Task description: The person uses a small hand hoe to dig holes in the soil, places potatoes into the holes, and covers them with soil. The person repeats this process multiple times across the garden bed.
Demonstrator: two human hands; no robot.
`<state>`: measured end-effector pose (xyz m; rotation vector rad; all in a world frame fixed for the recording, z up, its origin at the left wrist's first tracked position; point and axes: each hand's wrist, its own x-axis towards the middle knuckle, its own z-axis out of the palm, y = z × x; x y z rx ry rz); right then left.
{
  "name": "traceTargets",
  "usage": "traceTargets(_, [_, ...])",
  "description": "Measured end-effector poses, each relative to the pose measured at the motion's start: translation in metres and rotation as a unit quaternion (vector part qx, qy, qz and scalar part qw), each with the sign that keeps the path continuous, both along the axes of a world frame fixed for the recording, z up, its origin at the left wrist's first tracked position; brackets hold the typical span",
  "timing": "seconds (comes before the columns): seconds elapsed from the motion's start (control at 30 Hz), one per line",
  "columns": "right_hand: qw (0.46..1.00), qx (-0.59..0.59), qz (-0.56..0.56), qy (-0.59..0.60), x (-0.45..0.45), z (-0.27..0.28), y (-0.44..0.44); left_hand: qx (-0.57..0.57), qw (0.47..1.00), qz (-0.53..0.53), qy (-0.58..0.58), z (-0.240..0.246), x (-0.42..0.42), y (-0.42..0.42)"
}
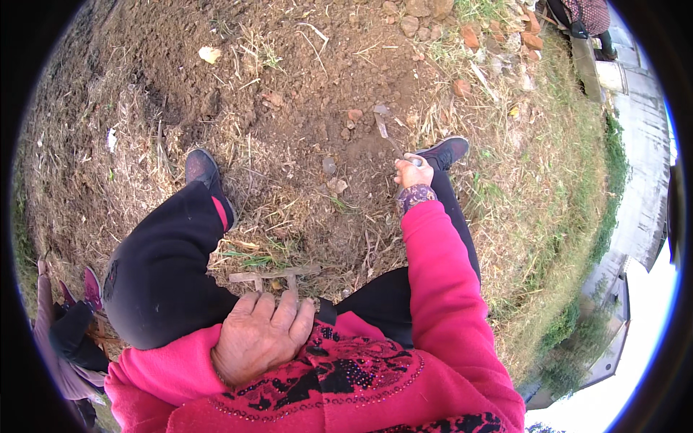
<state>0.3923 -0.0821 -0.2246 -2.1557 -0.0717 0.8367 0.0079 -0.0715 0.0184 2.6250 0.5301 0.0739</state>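
My right hand (414,172) is closed around the handle of a small metal hand tool, whose narrow blade (381,120) points away from me and rests at the loose soil (360,143). The tool looks like a trowel or small hoe; its exact kind is unclear. Beside the blade lie a reddish stone fragment (355,115) and small clods. My left hand (262,335) lies against my waist, back up, its fingers extended and nothing visible in it. Just beyond its fingertips is part of a low wooden stool or frame (275,274).
My shoes (203,168) stand on either side of the dug ground. Broken bricks (530,40) and stones lie at the upper right. Another person (76,335) sits low at the lower left; a further person (590,19) is at the top right, near a concrete ledge (587,67).
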Motion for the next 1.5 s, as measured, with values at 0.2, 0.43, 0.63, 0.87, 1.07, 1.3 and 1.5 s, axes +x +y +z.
traceTargets(0.2, [0.997,0.037,-0.067,0.008,-0.019,-0.013,-0.014,0.007,1.0,0.003,0.009,0.0,0.001,0.001])
traceTargets(0.43, [0.991,0.083,-0.107,0.022,-0.021,-0.025,-0.016,0.007,1.0,0.002,0.011,0.001,0.002,0.0])
traceTargets(0.63, [0.994,0.068,-0.088,0.014,-0.021,-0.027,0.001,0.011,1.0,0.006,0.01,-0.002,0.002,0.001])
traceTargets(0.87, [0.983,0.153,-0.073,-0.075,0.034,0.017,0.015,0.01,1.0,-0.001,0.0,-0.002,0.001,-0.001])
traceTargets(1.07, [0.997,0.052,-0.063,0.0,-0.003,0.018,-0.009,0.004,1.0,0.0,-0.004,0.002,-0.005,-0.005])
traceTargets(1.3, [0.997,0.03,0.02,0.063,-0.052,0.016,-0.028,-0.008,1.0,0.015,-0.019,0.003,-0.01,-0.004])
traceTargets(1.5, [0.998,0.009,0.016,0.062,-0.063,0.005,-0.023,-0.003,1.0,0.011,-0.01,0.003,-0.01,-0.004])
